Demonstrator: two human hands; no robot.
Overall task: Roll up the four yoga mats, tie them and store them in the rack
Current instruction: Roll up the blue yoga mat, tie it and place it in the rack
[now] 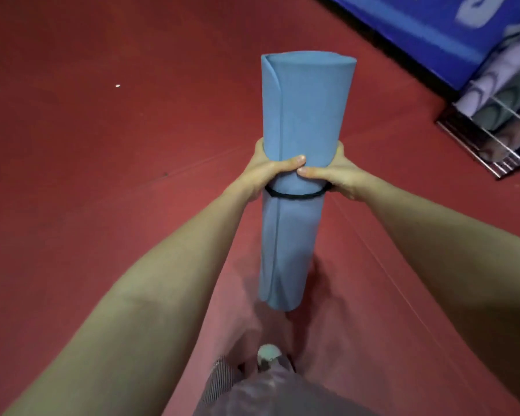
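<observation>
Left hand and right hand wrapped tight around rolled blue mat, just above black tie; long axis upright, pointing away.

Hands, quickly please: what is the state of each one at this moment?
Left hand: closed around the rolled blue mat, just above the black band.
Right hand: closed on the same mat, opposite side.

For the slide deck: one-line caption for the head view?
Both hands, left hand and right hand, grip an upright rolled blue mat above its black band.
</observation>
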